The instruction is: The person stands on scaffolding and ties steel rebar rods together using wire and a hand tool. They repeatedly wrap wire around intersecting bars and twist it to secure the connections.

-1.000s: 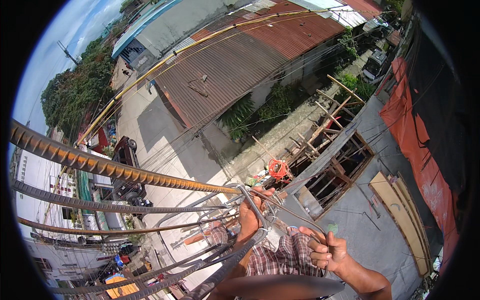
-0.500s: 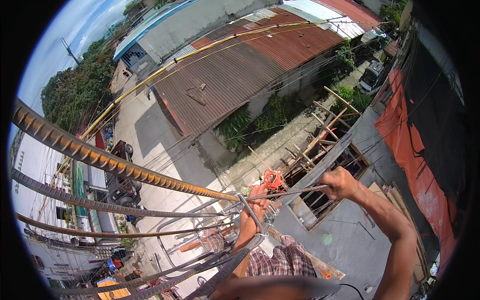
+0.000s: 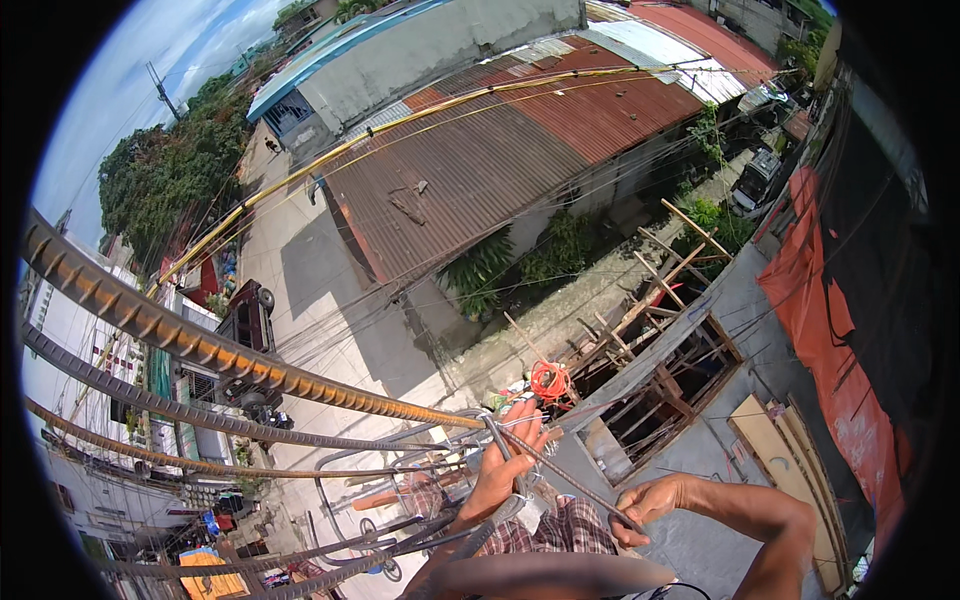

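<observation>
My right hand is closed around the lower end of a thin ribbed steel bar. The bar slopes up and left to a bent steel stirrup. There my left hand grips the stirrup, its thumb across the metal and its fingers behind the thin bar. A thick rusty rebar comes in from the left and meets the stirrup's upper corner. Below it, a greyer rebar and several others run toward the same stirrup.
Far below lie a paved street, a rusty corrugated roof and yellow-sleeved cables. A framed opening with timbers breaks the grey slab at right. Wooden boards and an orange tarp are beyond my right arm.
My right hand has come down and slightly left, swinging the thin bar from nearly level to a downward slope. My left hand stays at the stirrup. The view has shifted a little.
</observation>
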